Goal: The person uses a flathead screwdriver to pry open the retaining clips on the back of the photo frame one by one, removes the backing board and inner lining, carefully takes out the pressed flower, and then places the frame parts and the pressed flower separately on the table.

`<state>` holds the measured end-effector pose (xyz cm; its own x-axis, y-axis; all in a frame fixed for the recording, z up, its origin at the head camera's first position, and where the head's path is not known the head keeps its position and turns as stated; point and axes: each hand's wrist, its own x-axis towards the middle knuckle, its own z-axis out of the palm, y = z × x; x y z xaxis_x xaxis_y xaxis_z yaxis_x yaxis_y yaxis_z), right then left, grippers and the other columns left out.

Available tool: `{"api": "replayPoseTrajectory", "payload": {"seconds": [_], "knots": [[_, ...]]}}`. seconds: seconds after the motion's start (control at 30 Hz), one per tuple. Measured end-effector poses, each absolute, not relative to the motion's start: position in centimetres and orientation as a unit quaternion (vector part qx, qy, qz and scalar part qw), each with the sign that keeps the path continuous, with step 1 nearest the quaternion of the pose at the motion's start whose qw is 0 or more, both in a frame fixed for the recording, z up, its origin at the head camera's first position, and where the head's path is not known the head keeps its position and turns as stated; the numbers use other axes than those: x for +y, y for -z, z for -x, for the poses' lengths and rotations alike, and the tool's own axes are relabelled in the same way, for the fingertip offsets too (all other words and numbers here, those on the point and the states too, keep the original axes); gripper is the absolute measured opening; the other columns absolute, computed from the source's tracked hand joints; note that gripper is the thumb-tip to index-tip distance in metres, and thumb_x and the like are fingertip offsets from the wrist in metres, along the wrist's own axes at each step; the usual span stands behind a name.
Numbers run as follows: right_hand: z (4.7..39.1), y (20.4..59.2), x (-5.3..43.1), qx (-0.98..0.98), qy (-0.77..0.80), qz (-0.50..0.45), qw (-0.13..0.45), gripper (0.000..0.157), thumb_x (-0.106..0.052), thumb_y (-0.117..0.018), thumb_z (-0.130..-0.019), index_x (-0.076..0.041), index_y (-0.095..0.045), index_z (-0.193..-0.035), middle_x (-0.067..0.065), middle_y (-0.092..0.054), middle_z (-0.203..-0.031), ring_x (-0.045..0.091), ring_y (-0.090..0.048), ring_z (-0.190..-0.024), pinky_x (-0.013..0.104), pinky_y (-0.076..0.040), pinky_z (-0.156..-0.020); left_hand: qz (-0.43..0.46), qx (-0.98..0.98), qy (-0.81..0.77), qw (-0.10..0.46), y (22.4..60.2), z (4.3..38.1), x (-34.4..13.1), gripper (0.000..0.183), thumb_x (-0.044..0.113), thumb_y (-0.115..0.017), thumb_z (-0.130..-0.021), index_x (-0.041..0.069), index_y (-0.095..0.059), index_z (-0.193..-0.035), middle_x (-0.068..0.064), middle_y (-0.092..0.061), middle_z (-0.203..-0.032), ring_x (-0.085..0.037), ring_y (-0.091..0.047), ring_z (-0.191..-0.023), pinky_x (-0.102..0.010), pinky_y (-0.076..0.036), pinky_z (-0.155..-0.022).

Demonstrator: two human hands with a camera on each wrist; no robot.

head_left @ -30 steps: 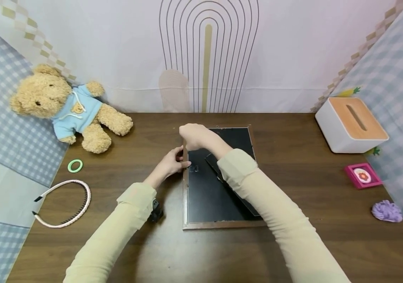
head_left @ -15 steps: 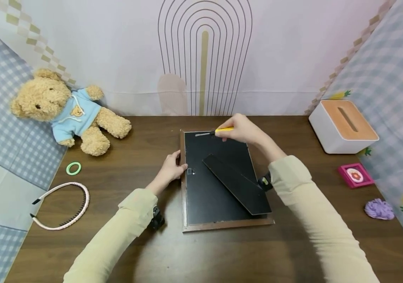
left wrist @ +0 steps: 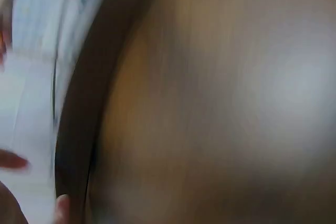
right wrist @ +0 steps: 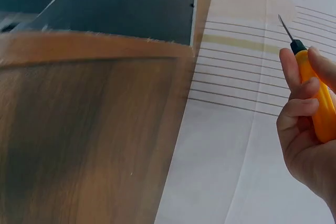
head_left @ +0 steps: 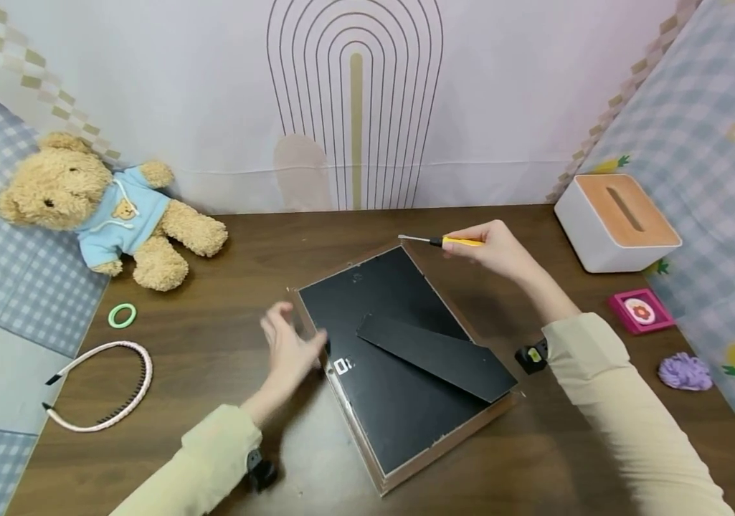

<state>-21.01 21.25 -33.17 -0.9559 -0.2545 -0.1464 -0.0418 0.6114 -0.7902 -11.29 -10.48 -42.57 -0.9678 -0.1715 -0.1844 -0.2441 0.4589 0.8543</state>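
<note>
A picture frame lies face down on the table, turned at an angle, its black backing up. The flap-like stand slants across the backing. My left hand is at the frame's left edge, fingers spread, thumb close to or touching the rim; the blurred left wrist view does not settle contact. With my right hand I grip a screwdriver by its yellow handle. Its thin metal shaft points left, tip near the frame's far corner in the head view. The right wrist view shows the screwdriver held between thumb and fingers.
At the back left a teddy bear leans on the cloth. A green ring and headband lie below it. On the right are a tissue box, a pink square box and a purple scrunchie.
My right hand has moved right with the screwdriver, off the frame's left rim and past its top. The frame has turned counterclockwise and shifted nearer. My left fingers have spread away from its side.
</note>
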Motion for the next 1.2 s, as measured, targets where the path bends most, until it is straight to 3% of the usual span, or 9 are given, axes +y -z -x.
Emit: {"api": "replayPoseTrajectory", "payload": {"seconds": [0.1, 0.2, 0.3, 0.47, 0.63, 0.73, 0.93, 1.1, 1.2], "knots": [[20.6, 33.4, 21.3, 0.886, 0.433, 0.100, 0.137, 0.035, -0.027, -0.065, -0.088, -0.003, -0.067, -0.113, 0.005, -0.075, -0.089, 0.001, -0.061, -0.074, 0.023, -0.049, -0.058, 0.032, 0.919, -0.393, 0.017, 42.2, 14.8, -12.2, 0.071, 0.032, -0.069, -0.080, 0.013, -0.029, -0.136, -0.017, -0.026, -0.140, -0.033, -0.035, -0.124, -0.056, -0.047, -0.083], [20.2, 34.0, 20.9, 0.880, 0.431, 0.117, 0.162, 0.034, -0.026, -0.064, -0.088, -0.003, -0.067, -0.113, 0.013, -0.073, -0.096, 0.003, -0.061, -0.075, 0.024, -0.051, -0.060, -0.069, 0.952, -0.293, 0.059, 42.2, 18.3, -13.4, 0.074, 0.044, -0.063, -0.084, 0.020, -0.027, -0.144, -0.015, -0.030, -0.146, -0.038, -0.039, -0.128, -0.064, -0.042, -0.087], [19.8, 34.6, 20.4, 0.875, 0.431, 0.122, 0.182, 0.034, -0.026, -0.065, -0.087, -0.004, -0.068, -0.112, 0.017, -0.071, -0.100, 0.008, -0.058, -0.070, 0.025, -0.050, -0.059, -0.135, 0.960, -0.229, 0.092, 42.4, 20.3, -13.9, 0.069, 0.044, -0.060, -0.087, 0.023, -0.030, -0.145, -0.011, -0.045, -0.141, -0.037, -0.052, -0.120, -0.060, -0.046, -0.085], [19.3, 34.8, 20.1, 0.873, 0.433, 0.123, 0.188, 0.033, -0.025, -0.066, -0.086, -0.004, -0.068, -0.112, 0.017, -0.071, -0.099, 0.008, -0.055, -0.065, 0.023, -0.047, -0.056, -0.165, 0.962, -0.211, 0.052, 42.7, 21.1, -14.3, 0.038, 0.031, -0.062, -0.089, 0.016, -0.060, -0.123, -0.005, -0.070, -0.111, -0.027, -0.065, -0.102, -0.048, -0.051, -0.079], [19.2, 34.5, 20.0, 0.875, 0.429, 0.127, 0.182, 0.034, -0.025, -0.066, -0.087, -0.003, -0.068, -0.112, 0.017, -0.071, -0.099, 0.003, -0.055, -0.064, 0.023, -0.048, -0.056, -0.177, 0.961, -0.210, 0.022, 42.7, 19.7, -14.9, 0.025, 0.022, -0.062, -0.089, 0.010, -0.069, -0.110, -0.010, -0.070, -0.105, -0.028, -0.065, -0.098, -0.047, -0.051, -0.080], [19.1, 34.3, 20.0, 0.874, 0.429, 0.135, 0.183, 0.035, -0.026, -0.066, -0.087, -0.003, -0.067, -0.113, 0.019, -0.071, -0.100, 0.003, -0.045, -0.054, 0.022, -0.040, -0.049, -0.168, 0.962, -0.214, 0.019, 42.5, 18.1, -15.1, 0.026, 0.019, -0.062, -0.088, 0.006, -0.068, -0.110, -0.014, -0.068, -0.101, -0.030, -0.065, -0.094, -0.047, -0.051, -0.078], [19.1, 34.0, 19.9, 0.862, 0.443, 0.155, 0.192, 0.033, -0.023, -0.064, -0.088, -0.002, -0.066, -0.114, 0.019, -0.071, -0.100, 0.002, -0.063, -0.072, 0.021, -0.052, -0.063, -0.100, 0.963, -0.245, 0.053, 42.1, 13.8, -14.9, 0.030, 0.013, -0.062, -0.086, -0.004, -0.062, -0.110, -0.016, -0.066, -0.088, -0.031, -0.061, -0.087, -0.051, -0.048, -0.078], [19.1, 33.9, 19.4, 0.868, 0.435, 0.162, 0.179, 0.032, -0.022, -0.064, -0.088, -0.003, -0.066, -0.114, 0.016, -0.071, -0.102, 0.007, -0.062, -0.075, 0.029, -0.054, -0.067, -0.035, 0.961, -0.251, 0.110, 41.9, 9.7, -13.3, 0.039, 0.010, -0.054, -0.089, -0.010, -0.047, -0.122, -0.029, -0.056, -0.104, -0.042, -0.060, -0.087, -0.055, -0.051, -0.077], [19.0, 34.3, 18.9, 0.866, 0.442, 0.158, 0.170, 0.035, -0.022, -0.066, -0.086, -0.003, -0.066, -0.115, 0.016, -0.069, -0.109, 0.004, -0.063, -0.082, 0.025, -0.054, -0.074, -0.004, 0.943, -0.288, 0.164, 41.5, 7.8, -12.2, 0.049, 0.008, -0.050, -0.091, -0.014, -0.033, -0.131, -0.037, -0.045, -0.116, -0.041, -0.060, -0.071, -0.045, -0.056, -0.063]]}}
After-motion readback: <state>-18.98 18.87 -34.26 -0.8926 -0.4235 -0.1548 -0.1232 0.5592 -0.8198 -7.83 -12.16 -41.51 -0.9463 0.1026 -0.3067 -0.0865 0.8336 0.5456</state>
